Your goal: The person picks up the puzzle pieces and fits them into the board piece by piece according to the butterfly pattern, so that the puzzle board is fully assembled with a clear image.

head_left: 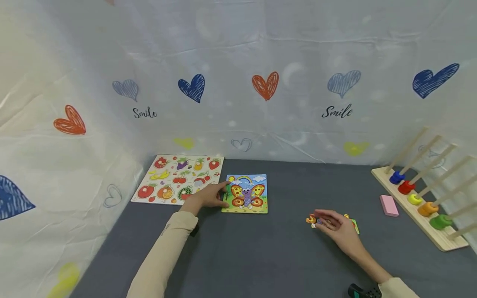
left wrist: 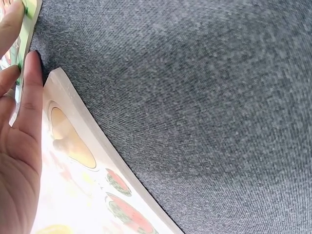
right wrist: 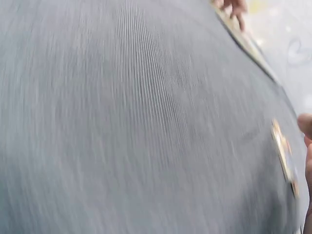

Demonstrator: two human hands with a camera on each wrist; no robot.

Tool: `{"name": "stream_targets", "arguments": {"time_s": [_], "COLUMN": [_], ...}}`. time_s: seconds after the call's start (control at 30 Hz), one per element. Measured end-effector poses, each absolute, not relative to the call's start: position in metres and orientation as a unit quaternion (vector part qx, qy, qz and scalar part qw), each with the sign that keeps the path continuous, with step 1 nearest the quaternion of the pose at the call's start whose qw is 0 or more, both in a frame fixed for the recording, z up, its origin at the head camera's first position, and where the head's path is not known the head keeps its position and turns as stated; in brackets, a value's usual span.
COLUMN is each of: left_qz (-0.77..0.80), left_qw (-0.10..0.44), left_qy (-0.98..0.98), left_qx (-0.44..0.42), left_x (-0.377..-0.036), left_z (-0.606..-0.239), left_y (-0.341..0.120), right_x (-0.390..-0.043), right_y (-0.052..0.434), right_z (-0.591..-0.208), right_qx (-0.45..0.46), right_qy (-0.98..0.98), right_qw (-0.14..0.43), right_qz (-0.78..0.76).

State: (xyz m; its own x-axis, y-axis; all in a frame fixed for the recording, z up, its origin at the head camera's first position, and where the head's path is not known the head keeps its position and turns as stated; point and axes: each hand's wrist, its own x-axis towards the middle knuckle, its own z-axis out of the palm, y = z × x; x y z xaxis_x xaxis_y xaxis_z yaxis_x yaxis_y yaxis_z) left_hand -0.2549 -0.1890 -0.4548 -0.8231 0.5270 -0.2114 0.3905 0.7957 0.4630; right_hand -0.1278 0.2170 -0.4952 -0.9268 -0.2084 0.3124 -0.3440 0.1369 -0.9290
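Observation:
A square butterfly puzzle board [head_left: 246, 193] lies on the grey cloth table [head_left: 283, 256]. My left hand [head_left: 218, 193] rests with straight fingers on the board's left edge, and the left wrist view shows those fingers [left wrist: 30, 92] beside the board's green edge [left wrist: 28, 24]. My right hand [head_left: 328, 221] lies flat over a few loose puzzle pieces [head_left: 312, 219] to the right of the board, fingers pointing left. In the blurred right wrist view one piece [right wrist: 284, 155] lies flat near the fingertips [right wrist: 306, 126]. I cannot see whether any piece is pinched.
A fruit peg puzzle board [head_left: 179, 179] lies at the back left, its corner [left wrist: 83, 146] next to my left hand. A wooden rack with coloured rings [head_left: 419, 198] stands at the right, with a pink block [head_left: 389, 205] beside it. A heart-printed sheet [head_left: 261, 87] backs the table.

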Motion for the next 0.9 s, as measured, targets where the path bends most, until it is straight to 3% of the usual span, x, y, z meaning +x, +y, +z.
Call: {"name": "stream_targets", "arguments": {"time_s": [0.3,0.5,0.77,0.9], "left_qz": [0.224,0.245,0.218,0.206], "left_qw": [0.173,0.166,0.168,0.166], "left_qy": [0.925,0.912,0.926,0.93], "left_qx": [0.252,0.282,0.257,0.254], "left_x": [-0.255,-0.261,-0.254,-0.253], "left_z": [-0.455,-0.463,-0.455,-0.455], "left_y": [-0.193,-0.199,-0.194,-0.191], "right_x": [-0.136,-0.143,-0.146,-0.15], "right_y": [0.239,0.24,0.238,0.236], "right_z": [-0.499,-0.5,-0.498,-0.493], "right_qx": [0.198,0.186,0.179,0.171], "right_qy": [-0.865,-0.865,-0.869,-0.846], "right_qw": [0.053,0.037,0.058,0.042], "right_qz": [0.459,0.466,0.458,0.504]}}
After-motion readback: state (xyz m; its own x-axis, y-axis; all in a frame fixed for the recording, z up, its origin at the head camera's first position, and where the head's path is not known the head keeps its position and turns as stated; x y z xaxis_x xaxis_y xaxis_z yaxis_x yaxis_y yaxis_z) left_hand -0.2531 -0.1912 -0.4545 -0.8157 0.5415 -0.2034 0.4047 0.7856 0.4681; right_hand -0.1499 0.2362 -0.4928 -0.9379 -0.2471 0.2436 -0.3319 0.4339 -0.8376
